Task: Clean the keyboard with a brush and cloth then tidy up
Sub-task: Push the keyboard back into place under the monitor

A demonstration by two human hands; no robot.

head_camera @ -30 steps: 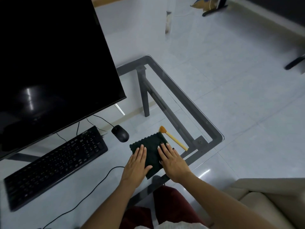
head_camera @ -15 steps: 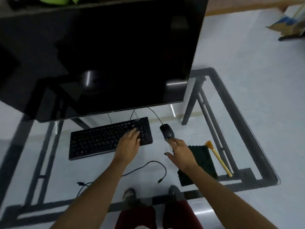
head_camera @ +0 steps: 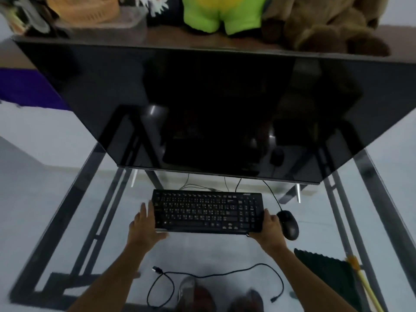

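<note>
Head camera shows both hands at the ends of the keyboard (head_camera: 207, 211) on the glass desk (head_camera: 56, 188), left hand (head_camera: 146, 226) flat with straight fingers, right hand (head_camera: 269, 228) gripping the edge, so I judge tidying, next squaring it before the monitor (head_camera: 202, 109).

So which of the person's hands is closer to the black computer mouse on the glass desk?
The right hand. It grips the black keyboard's right end, just beside the black computer mouse. The left hand is at the keyboard's far left end.
</note>
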